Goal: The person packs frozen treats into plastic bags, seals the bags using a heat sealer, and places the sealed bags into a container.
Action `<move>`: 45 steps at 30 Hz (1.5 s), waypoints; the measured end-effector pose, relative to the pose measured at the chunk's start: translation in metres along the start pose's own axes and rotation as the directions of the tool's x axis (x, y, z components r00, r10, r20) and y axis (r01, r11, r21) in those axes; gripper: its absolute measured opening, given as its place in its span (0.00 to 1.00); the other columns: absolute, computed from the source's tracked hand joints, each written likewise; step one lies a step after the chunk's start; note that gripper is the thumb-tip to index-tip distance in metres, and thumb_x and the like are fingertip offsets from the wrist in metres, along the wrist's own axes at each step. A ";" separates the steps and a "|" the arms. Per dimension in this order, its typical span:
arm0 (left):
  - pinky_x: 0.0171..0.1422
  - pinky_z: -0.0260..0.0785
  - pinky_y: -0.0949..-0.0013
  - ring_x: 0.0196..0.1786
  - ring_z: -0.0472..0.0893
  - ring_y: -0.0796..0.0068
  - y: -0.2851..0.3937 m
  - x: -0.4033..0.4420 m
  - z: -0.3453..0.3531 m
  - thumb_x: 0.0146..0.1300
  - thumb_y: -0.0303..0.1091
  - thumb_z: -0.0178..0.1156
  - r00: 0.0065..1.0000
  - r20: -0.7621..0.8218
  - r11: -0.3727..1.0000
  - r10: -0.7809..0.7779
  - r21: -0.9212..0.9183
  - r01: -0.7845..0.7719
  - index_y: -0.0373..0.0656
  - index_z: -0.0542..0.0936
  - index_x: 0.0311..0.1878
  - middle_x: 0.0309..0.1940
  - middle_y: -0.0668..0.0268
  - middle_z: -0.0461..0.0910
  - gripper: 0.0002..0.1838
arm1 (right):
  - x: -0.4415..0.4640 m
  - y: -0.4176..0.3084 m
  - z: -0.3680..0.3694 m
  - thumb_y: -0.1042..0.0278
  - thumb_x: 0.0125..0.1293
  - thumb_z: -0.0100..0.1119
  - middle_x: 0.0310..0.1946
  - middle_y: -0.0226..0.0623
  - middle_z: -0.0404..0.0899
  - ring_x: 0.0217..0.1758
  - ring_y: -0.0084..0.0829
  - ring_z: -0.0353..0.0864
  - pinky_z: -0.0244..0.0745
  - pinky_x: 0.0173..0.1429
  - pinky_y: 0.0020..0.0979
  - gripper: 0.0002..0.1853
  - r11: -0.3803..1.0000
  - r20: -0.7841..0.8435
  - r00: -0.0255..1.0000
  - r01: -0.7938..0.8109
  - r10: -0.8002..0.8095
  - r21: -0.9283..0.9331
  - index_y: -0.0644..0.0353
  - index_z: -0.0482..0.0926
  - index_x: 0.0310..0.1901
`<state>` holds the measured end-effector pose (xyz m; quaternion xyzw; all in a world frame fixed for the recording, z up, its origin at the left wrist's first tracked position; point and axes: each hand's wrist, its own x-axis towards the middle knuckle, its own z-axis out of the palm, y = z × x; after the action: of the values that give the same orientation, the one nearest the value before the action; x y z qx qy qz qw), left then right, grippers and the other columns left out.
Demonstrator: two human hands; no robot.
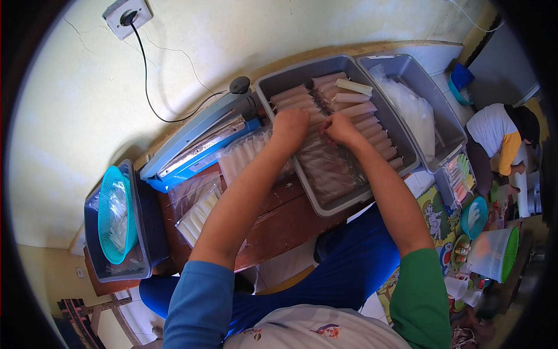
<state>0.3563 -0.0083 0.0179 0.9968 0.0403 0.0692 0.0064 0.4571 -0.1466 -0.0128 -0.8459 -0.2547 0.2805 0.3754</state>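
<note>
My left hand is closed, knuckles up, over the near left side of a large grey tub. Beside it my right hand has its fingers pinched together, pointing toward the left one. What the fingers hold is hidden. Rows of tube-shaped, pale brown plastic packets fill the tub, and two whiter packets lie on top at the back. Below my hands, more packets show under shiny clear plastic.
A blue-and-grey bag sealer stands left of the tub. Whitish packets in clear bags lie on the wooden table. A turquoise basket rests in a dark bin. Another grey tub holds clear plastic. A person works at right.
</note>
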 end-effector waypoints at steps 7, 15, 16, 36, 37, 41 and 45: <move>0.39 0.77 0.58 0.38 0.84 0.56 -0.001 0.001 0.005 0.57 0.28 0.55 0.999 -0.036 1.000 -0.007 -0.003 0.007 0.41 0.79 0.38 0.32 0.55 0.82 0.07 | -0.008 -0.009 -0.006 0.82 0.45 0.66 0.18 0.38 0.79 0.19 0.30 0.81 0.75 0.25 0.32 0.08 1.000 -0.127 0.992 -0.001 0.003 0.017 0.65 0.77 0.28; 0.39 0.77 0.58 0.38 0.84 0.57 0.001 -0.001 -0.001 0.57 0.29 0.55 1.000 0.010 1.000 -0.018 -0.012 0.018 0.41 0.79 0.36 0.31 0.56 0.82 0.06 | -0.017 -0.019 -0.024 0.82 0.46 0.67 0.28 0.34 0.77 0.32 0.23 0.80 0.75 0.32 0.26 0.14 0.992 -0.081 0.994 0.076 -0.069 0.096 0.62 0.75 0.34; 0.38 0.77 0.60 0.38 0.84 0.60 0.002 -0.002 0.001 0.55 0.30 0.57 0.999 -0.051 1.000 -0.004 0.009 0.004 0.43 0.81 0.34 0.31 0.59 0.83 0.06 | -0.020 -0.023 -0.028 0.82 0.46 0.66 0.31 0.33 0.77 0.35 0.23 0.79 0.76 0.36 0.26 0.15 0.964 -0.018 0.998 0.061 -0.058 0.259 0.62 0.75 0.37; 0.38 0.77 0.65 0.38 0.85 0.64 0.006 -0.002 -0.007 0.56 0.29 0.57 0.998 0.056 0.997 -0.004 0.071 0.000 0.46 0.86 0.31 0.32 0.61 0.84 0.07 | -0.031 -0.035 -0.048 0.64 0.66 0.46 0.32 0.31 0.76 0.34 0.23 0.74 0.72 0.32 0.28 0.13 0.939 -0.151 0.983 0.147 -0.104 0.312 0.61 0.80 0.33; 0.39 0.78 0.63 0.39 0.85 0.63 0.005 -0.001 -0.006 0.55 0.28 0.58 0.999 0.054 0.999 -0.011 0.052 0.008 0.45 0.85 0.31 0.32 0.60 0.84 0.07 | -0.029 -0.032 -0.047 0.62 0.65 0.47 0.30 0.31 0.76 0.33 0.22 0.74 0.72 0.32 0.28 0.13 0.942 -0.156 0.981 0.156 -0.114 0.296 0.61 0.79 0.31; 0.42 0.78 0.59 0.39 0.84 0.57 0.006 -0.003 -0.013 0.54 0.30 0.59 1.000 0.012 0.998 -0.024 -0.049 0.024 0.41 0.85 0.32 0.31 0.55 0.83 0.07 | -0.024 -0.027 -0.051 0.59 0.63 0.55 0.28 0.29 0.75 0.32 0.23 0.74 0.72 0.32 0.30 0.12 0.968 -0.131 0.983 0.153 -0.129 0.199 0.60 0.77 0.29; 0.44 0.77 0.56 0.38 0.83 0.53 0.001 0.000 -0.011 0.52 0.33 0.61 0.996 -0.009 0.978 -0.090 -0.189 0.086 0.37 0.83 0.33 0.32 0.52 0.82 0.09 | -0.028 -0.028 -0.046 0.59 0.54 0.68 0.27 0.35 0.78 0.32 0.28 0.78 0.73 0.37 0.32 0.14 0.979 -0.210 0.956 0.202 -0.204 -0.027 0.63 0.78 0.29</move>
<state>0.3549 -0.0092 0.0293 0.9883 0.0777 0.0809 0.1034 0.4617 -0.1714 0.0429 -0.8413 -0.2995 0.1483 0.4250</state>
